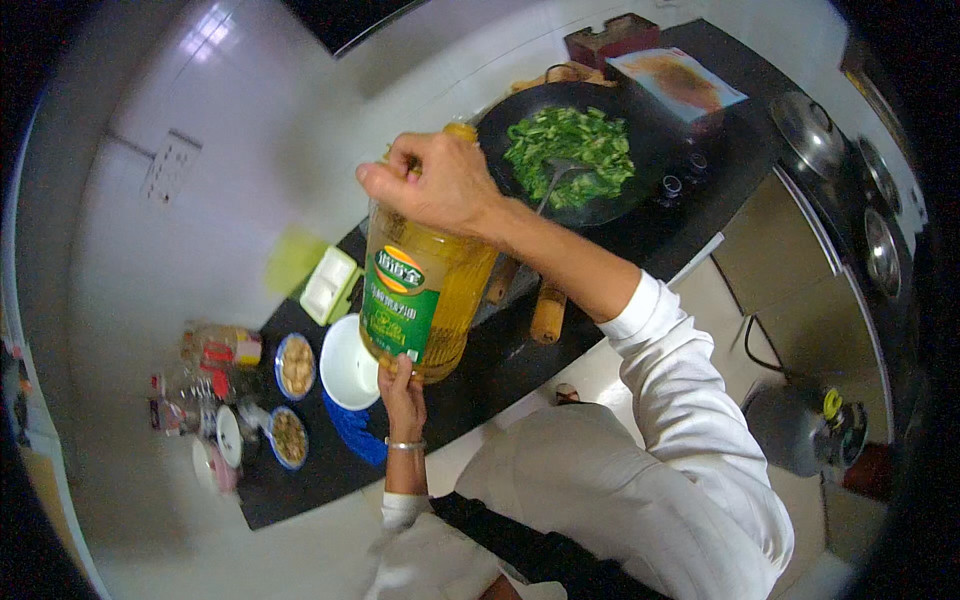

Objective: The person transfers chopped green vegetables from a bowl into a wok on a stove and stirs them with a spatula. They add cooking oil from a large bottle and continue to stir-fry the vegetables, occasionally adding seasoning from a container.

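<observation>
1. The left hand (pixel 402 392) is cupping the base of a large oil bottle (pixel 425 290), fingers pressed against its underside, apparently taking the weight.
2. The right hand (pixel 437 180) is closing over the bottle's top, fingers wrapped around the neck or handle, seemingly steadying it above the dark bench (pixel 500 370).
3. The bottle is hanging between a white bowl (pixel 347 366) on its left and a black wok (pixel 590 150) of chopped greens (pixel 570 152) at the far right.
4. A spatula (pixel 553 178) is resting in the wok.
5. The cap is being hidden by the right hand; small dishes (pixel 295 366) and jars at the near left are blurring together.
</observation>
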`<state>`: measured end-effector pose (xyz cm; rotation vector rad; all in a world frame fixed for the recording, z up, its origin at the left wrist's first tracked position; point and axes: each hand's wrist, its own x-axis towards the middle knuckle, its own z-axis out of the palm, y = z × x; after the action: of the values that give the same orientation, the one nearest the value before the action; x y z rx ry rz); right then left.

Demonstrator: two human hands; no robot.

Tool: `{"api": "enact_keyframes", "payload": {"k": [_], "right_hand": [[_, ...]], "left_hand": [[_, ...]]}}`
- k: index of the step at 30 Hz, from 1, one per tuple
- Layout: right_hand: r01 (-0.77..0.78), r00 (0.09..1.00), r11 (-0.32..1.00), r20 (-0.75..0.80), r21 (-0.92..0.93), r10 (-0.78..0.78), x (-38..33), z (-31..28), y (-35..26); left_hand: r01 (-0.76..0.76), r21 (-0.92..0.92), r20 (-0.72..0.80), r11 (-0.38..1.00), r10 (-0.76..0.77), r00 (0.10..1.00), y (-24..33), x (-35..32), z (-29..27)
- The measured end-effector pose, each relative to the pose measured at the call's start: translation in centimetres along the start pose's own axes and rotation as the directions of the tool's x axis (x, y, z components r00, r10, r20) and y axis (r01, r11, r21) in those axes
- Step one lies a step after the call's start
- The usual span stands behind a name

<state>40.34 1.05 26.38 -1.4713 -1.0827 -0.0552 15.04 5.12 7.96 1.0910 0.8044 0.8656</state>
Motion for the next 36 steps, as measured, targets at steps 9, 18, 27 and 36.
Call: {"api": "enact_keyframes", "payload": {"k": [9, 18, 27, 36], "right_hand": [[-0.079, 0.962, 0.965, 0.275, 0.251, 0.008, -2.4, 1.4, -6.1], [-0.260, 0.834, 0.919, 0.549, 0.296, 0.059, -8.8, 5.7, -14.5], [-0.307, 0.679, 0.853, 0.725, 0.422, -0.114, -13.0, 14.0, -21.9], [-0.288, 0.638, 0.719, 0.687, 0.632, -0.348, -18.0, 27.5, -27.0]], "left_hand": [[0.253, -0.349, 0.390, 0.903, -0.105, 0.915, -4.5, -3.3, -2.5], [-0.110, 0.252, 0.302, 0.961, 0.030, 0.953, -5.2, -10.0, -9.6], [-0.055, 0.708, -0.070, 0.704, 0.147, 0.987, 0.1, -17.3, -18.5], [-0.193, -0.400, -0.223, 0.896, 0.109, 0.969, -4.1, -19.7, -30.6]]}}
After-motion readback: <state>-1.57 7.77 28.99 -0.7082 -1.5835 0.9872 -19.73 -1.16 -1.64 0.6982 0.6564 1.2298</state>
